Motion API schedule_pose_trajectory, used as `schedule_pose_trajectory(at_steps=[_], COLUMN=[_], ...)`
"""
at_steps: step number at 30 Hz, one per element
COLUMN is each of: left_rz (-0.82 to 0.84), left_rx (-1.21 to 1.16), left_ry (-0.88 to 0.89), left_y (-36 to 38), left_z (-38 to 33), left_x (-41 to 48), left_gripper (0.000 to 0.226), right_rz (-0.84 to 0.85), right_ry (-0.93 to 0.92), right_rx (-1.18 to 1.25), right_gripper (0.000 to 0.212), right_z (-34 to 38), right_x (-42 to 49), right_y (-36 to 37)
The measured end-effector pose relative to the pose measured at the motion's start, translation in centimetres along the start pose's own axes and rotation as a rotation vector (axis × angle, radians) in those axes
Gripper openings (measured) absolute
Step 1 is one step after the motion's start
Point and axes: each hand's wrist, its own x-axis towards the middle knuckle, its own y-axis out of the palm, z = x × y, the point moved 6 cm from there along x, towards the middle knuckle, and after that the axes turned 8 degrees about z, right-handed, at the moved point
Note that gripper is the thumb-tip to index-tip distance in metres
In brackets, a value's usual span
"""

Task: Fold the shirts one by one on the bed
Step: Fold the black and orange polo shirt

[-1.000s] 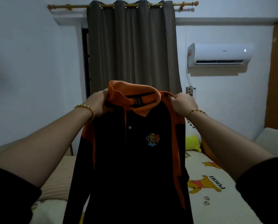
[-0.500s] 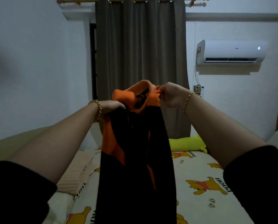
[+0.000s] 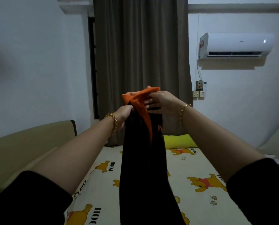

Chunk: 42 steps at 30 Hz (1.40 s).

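Black shirt w/ orange collar is held up in the air over the bed. It's doubled lengthwise into a narrow strip hanging straight down, lower end out of frame at the bottom. Left grip is curled round the fabric at the shirt's left edge, just under the collar. Right grip pinches the orange top, thumb above and fingers laid against the cloth. Both grips are close together, approx. level w/ each other. Gold bracelets on both wrists; dark sleeves pushed up the forearms. Bed sheet has a Pooh print. Yellow-green pillow lies at the far end, behind the shirt. Grey curtain on the back wall, AC unit upper right.
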Motion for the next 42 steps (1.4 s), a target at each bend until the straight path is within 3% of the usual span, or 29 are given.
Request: schedule_pose_trajectory(at_steps=[3, 7, 12, 16, 21, 24, 28, 30, 33, 36, 38, 42], left_rz=[0.003, -0.023, -0.026, -0.035, -0.135, -0.275, -0.396, -0.279, 0.107, 0.366, 0.428, 0.345], left_rx=[-0.083, -0.121, -0.109, -0.111, -0.114, 0.008, 0.238, 0.352, 0.670, 0.676, 0.581, 0.515], left_ry=[0.022, 0.057, 0.115, 0.118, 0.113, 0.042, -0.163, -0.320, -0.518, -0.457, -0.395, -0.239], left_y=[0.4, 0.9, 1.8, 1.3, -1.9, -4.5, -7.6, -7.7, -5.8, -2.8, -1.2, -0.1], left_z=[-0.1, -0.7, -1.6, -1.2, -0.7, 0.0, 2.6, 4.5, 6.7, 7.0, 7.3, 8.3], left_x=[0.3, 1.0, 1.4, 1.7, 1.5, 2.1, 2.1, 1.5, 0.3, -0.4, -0.3, 0.9], left_gripper=[0.026, 0.026, 0.027, 0.028, 0.031, 0.026, 0.059, 0.061, 0.044, 0.046, 0.051, 0.042], right_rz=[0.076, 0.289, 0.325, 0.090, -0.205, -0.324, -0.350, -0.301, -0.258, -0.201, -0.141, -0.060], right_ry=[0.170, 0.377, 0.301, 0.174, 0.095, 0.055, -0.093, -0.118, -0.126, -0.137, -0.139, -0.144], right_rx=[-0.212, -0.670, -0.634, -0.549, -0.419, -0.374, -0.459, -0.496, -0.611, -0.658, -0.688, -0.698], right_gripper=[0.014, 0.027, 0.040, 0.021, 0.022, 0.024, 0.028, 0.027, 0.015, 0.014, 0.018, 0.019], right_z=[-3.7, -9.7, -14.5, -16.1, -16.2, -14.6, -10.8, -9.2, -6.9, -5.8, -5.6, -4.9], right_x=[-1.5, -2.9, -2.5, -1.9, -1.0, -1.0, -1.3, -1.3, -0.9, -0.1, 0.5, 1.0], right_y=[-0.9, -0.3, 0.7, 1.0, -0.4, -1.0, -1.5, -1.4, -0.6, 0.8, 2.0, 3.5])
